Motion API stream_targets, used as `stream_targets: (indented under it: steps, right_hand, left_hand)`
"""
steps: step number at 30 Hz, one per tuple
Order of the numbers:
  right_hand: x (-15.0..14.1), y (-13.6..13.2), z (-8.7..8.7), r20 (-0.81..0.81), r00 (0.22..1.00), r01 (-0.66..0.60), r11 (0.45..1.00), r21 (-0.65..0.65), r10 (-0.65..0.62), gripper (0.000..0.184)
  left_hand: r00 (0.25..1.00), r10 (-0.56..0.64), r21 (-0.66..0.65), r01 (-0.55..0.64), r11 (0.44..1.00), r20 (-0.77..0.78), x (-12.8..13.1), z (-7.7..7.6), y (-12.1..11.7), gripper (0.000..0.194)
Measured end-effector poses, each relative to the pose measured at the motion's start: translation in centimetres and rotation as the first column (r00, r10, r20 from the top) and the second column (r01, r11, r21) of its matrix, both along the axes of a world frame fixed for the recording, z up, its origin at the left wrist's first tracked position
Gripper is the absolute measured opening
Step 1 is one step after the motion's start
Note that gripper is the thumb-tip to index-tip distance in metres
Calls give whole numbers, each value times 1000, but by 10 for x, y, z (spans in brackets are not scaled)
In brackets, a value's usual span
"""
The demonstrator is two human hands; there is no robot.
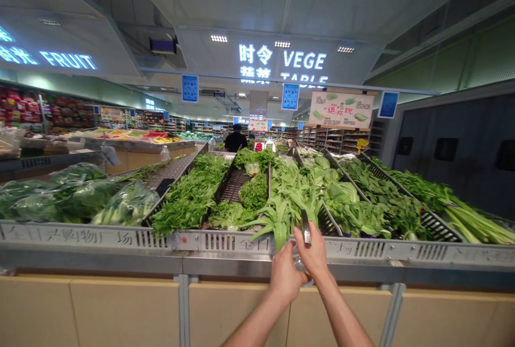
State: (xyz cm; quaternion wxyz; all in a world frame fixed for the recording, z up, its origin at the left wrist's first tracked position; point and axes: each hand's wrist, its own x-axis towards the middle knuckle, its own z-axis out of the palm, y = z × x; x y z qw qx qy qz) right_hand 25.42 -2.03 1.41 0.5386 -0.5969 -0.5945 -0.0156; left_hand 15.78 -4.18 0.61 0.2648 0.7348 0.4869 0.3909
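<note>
In the head view, the right hand (314, 255) has its fingers closed on a slim dark tool (306, 229), upright before the long-leaf greens (277, 215), while the left hand (285, 277) curls beside it; whether it grips the clear plastic (299, 263) showing between them, I cannot tell. The step in hand seems to be two-handed work on that plastic at the rack's front rail (229, 241), and the next move likely calls for keeping the tool clear of the left fingers.

From here I see bagged vegetables (129, 205) left of the lettuce crate (234, 186), leaf greens (292, 189) just right of it, and a person (236, 139) behind it.
</note>
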Motion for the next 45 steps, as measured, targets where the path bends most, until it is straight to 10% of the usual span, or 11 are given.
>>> stream_targets:
  steps: [22,35,45]
  right_hand:
    - [-10,0,12,-24,1000,-6,1000,24,6,40]
    - [-5,-16,-23,9,999,33,994,-105,-33,33]
    - [-7,-16,-26,-5,999,50,994,-101,-51,33]
  left_hand:
    - [1000,-4,28,4,1000,1,-7,3,7,62]
    - [996,-16,-91,8,996,-84,-2,-28,-6,64]
    - [993,-11,-99,-1,995,-121,-4,-25,-8,59]
